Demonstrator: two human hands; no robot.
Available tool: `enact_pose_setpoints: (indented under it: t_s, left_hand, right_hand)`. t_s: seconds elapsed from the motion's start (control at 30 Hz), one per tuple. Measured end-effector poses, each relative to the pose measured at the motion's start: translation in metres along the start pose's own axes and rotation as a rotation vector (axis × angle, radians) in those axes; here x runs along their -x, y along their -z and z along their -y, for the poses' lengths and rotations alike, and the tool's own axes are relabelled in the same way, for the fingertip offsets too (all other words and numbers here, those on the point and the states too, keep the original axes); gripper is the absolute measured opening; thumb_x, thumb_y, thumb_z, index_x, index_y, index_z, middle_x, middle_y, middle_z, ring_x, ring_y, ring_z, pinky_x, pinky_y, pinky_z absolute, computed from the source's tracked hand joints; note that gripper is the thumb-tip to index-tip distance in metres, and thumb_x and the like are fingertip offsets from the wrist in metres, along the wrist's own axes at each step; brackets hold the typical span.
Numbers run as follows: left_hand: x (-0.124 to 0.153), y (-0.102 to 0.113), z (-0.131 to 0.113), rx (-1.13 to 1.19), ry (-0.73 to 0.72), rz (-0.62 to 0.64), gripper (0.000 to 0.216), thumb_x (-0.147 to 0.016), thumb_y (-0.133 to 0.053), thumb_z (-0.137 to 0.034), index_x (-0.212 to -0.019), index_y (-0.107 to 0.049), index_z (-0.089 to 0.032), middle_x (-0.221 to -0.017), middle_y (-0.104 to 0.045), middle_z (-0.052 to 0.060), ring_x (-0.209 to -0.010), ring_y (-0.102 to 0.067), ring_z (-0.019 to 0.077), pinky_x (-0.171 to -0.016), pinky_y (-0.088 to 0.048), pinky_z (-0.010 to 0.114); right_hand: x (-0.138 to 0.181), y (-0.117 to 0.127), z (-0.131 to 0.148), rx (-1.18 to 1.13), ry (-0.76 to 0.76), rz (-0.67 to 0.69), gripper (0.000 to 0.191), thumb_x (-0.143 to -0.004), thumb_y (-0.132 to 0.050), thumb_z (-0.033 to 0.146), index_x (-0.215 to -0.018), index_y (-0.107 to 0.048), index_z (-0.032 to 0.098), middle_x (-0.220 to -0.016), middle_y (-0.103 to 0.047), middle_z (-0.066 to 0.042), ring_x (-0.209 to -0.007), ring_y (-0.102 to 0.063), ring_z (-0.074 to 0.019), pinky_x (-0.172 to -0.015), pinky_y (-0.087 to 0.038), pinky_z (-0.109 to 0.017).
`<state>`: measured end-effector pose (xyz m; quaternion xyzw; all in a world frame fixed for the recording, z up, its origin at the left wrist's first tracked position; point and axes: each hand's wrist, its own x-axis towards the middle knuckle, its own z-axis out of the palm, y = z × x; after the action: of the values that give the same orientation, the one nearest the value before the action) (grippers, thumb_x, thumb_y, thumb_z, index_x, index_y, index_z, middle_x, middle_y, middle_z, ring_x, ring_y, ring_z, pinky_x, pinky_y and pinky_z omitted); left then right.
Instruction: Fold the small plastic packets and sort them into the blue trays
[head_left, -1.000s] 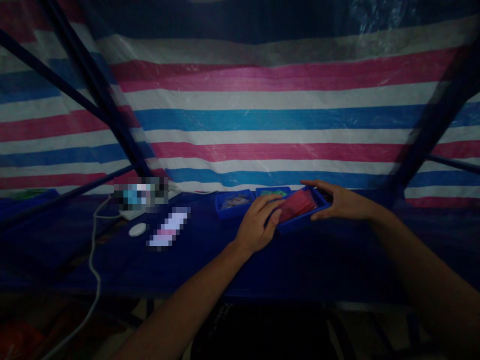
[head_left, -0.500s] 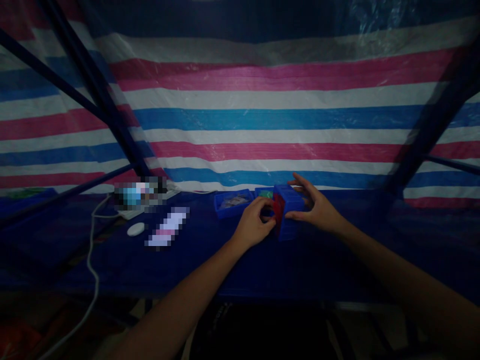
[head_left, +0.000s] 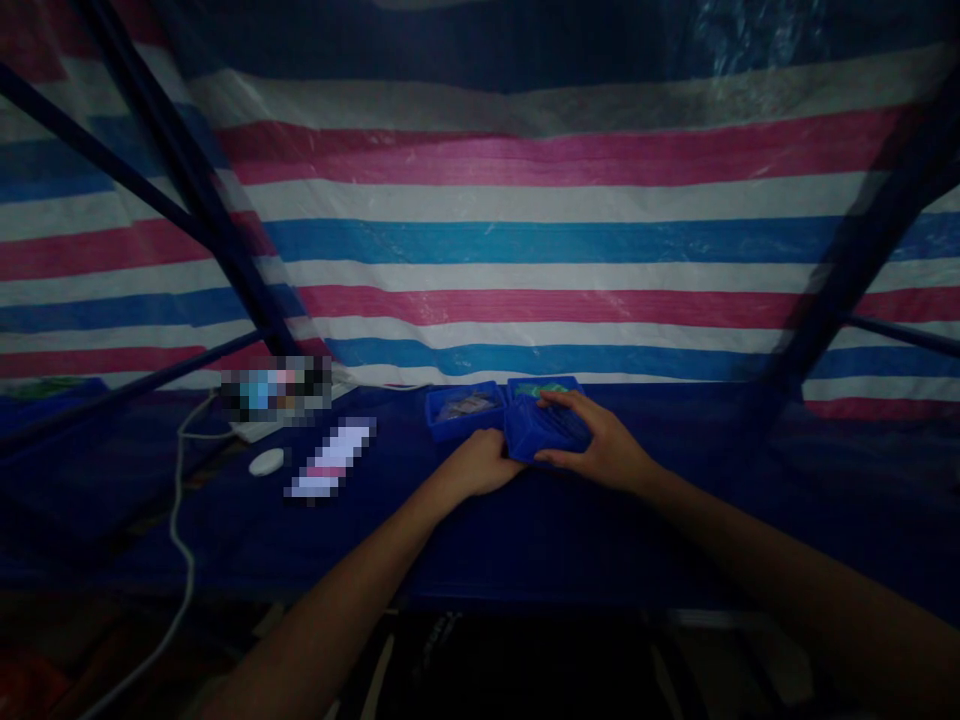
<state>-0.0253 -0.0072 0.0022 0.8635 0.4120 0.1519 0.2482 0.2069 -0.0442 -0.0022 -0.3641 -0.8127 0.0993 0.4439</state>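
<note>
A blue plastic bin (head_left: 546,430) is tipped over to the left above the table, its bottom turned up toward me. My right hand (head_left: 604,440) grips it from the right, thumb on the near side and fingers over the far side. My left hand (head_left: 484,465) is at the bin's lower left edge, its fingers hidden beneath the bin. I cannot see what the fingers hold, and the bin's inside is out of sight. Behind it stands another blue bin (head_left: 514,383) with green pieces (head_left: 546,388) in it.
Left of the hands is a blue bin (head_left: 446,432) holding greyish pieces (head_left: 469,405). Further left lie a blurred-out phone (head_left: 334,457), a white round object (head_left: 266,462) and a white cable (head_left: 180,520). A striped tarp (head_left: 525,240) hangs behind the blue table (head_left: 637,540), between dark frame poles.
The bin has tipped further over to the left, and the red contents seen in its opening are now hidden. My left hand has shifted slightly left and down, under its edge.
</note>
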Motion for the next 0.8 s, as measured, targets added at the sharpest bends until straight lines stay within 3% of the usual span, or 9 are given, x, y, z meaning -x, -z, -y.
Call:
enact_pose_setpoints:
  t_s: [0.1, 0.17, 0.33, 0.5, 0.63, 0.8]
  left_hand:
    - [0.012, 0.009, 0.014, -0.161, 0.069, 0.028, 0.022, -0.083, -0.058, -0.031, -0.078, -0.073, -0.016, -0.077, -0.074, 0.009, -0.07, -0.069, 0.0223, -0.065, -0.048, 0.028]
    - [0.02, 0.013, 0.021, -0.201, 0.032, 0.009, 0.022, -0.085, -0.055, -0.03, -0.074, -0.07, -0.017, -0.073, -0.071, 0.007, -0.064, -0.066, 0.02, -0.059, -0.044, 0.028]
    - [0.033, 0.016, 0.025, -0.174, -0.021, -0.096, 0.015, -0.086, -0.052, -0.024, -0.095, -0.064, -0.02, -0.081, -0.07, 0.005, -0.072, -0.066, 0.0212, -0.062, -0.046, 0.03]
    - [0.03, 0.013, 0.021, -0.112, -0.023, -0.264, 0.021, -0.09, -0.047, -0.018, -0.109, -0.058, -0.019, -0.096, -0.068, 0.007, -0.089, -0.066, 0.023, -0.081, -0.051, 0.038]
    - [0.028, 0.01, 0.007, -0.089, -0.143, -0.45, 0.028, -0.096, -0.042, -0.019, -0.121, -0.055, -0.018, -0.117, -0.064, 0.011, -0.112, -0.06, 0.0242, -0.102, -0.047, 0.046]
    - [0.037, 0.003, -0.023, -0.159, -0.279, -0.423, 0.045, -0.101, -0.046, -0.033, -0.144, -0.043, -0.021, -0.15, -0.045, 0.013, -0.141, -0.04, 0.0258, -0.119, -0.033, 0.047]
  right_hand:
    - [0.002, -0.004, -0.002, 0.07, 0.027, 0.104, 0.072, -0.078, -0.079, 0.045, -0.143, -0.049, 0.034, -0.141, -0.058, -0.007, -0.133, -0.052, -0.0293, -0.114, -0.039, -0.053]
    - [0.003, -0.006, -0.003, 0.089, 0.04, 0.139, 0.074, -0.079, -0.078, 0.046, -0.145, -0.048, 0.034, -0.146, -0.054, -0.007, -0.137, -0.048, -0.0301, -0.116, -0.036, -0.054]
    - [0.003, -0.01, -0.004, 0.064, 0.02, 0.168, 0.088, -0.076, -0.079, 0.052, -0.152, -0.038, 0.035, -0.148, -0.052, -0.009, -0.136, -0.048, -0.0335, -0.115, -0.036, -0.058]
    - [0.001, -0.009, -0.002, -0.01, -0.087, 0.019, 0.077, -0.076, -0.079, 0.052, -0.144, -0.047, 0.036, -0.141, -0.057, -0.007, -0.131, -0.053, -0.0326, -0.112, -0.04, -0.057]
    - [-0.002, -0.004, -0.004, -0.173, -0.224, -0.168, 0.071, -0.081, -0.075, 0.05, -0.144, -0.046, 0.033, -0.137, -0.06, -0.008, -0.126, -0.057, -0.0301, -0.111, -0.042, -0.054]
    - [-0.007, 0.008, -0.01, -0.352, -0.309, -0.291, 0.065, -0.083, -0.071, 0.053, -0.14, -0.048, 0.029, -0.132, -0.062, -0.009, -0.123, -0.06, -0.0275, -0.11, -0.045, -0.05]
